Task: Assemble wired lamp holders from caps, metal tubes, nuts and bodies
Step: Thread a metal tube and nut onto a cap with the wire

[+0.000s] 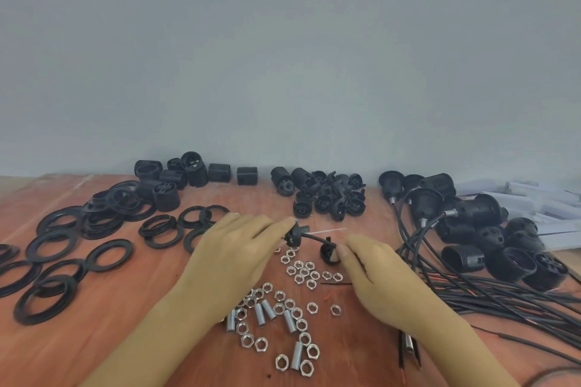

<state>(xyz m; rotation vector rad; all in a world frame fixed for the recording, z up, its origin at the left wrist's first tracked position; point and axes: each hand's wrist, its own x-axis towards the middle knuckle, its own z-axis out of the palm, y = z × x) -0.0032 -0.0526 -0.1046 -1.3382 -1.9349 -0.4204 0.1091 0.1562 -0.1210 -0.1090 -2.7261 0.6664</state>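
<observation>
Black flat plastic rings (50,261) lie scattered on the left of the reddish wooden bench (94,339), well apart from the work. Next, the left hand (232,254) pinches a small black plastic cap with a metal stub (294,234) between thumb and fingers, over the bench. A thin black cable (316,238) runs from that cap rightwards to a round black plastic part (328,253), which the right hand (377,273) grips at its fingertips. Below both lie loose silver hex nuts (301,270) and short threaded metal tubes (267,311). The likely trouble: a hard pull could drag the cable back out of the cap, or a dropped piece could land among the nuts and scatter them. Further right, the tangle of black leads (471,289) from finished black holders (471,220) could snag the right wrist.
</observation>
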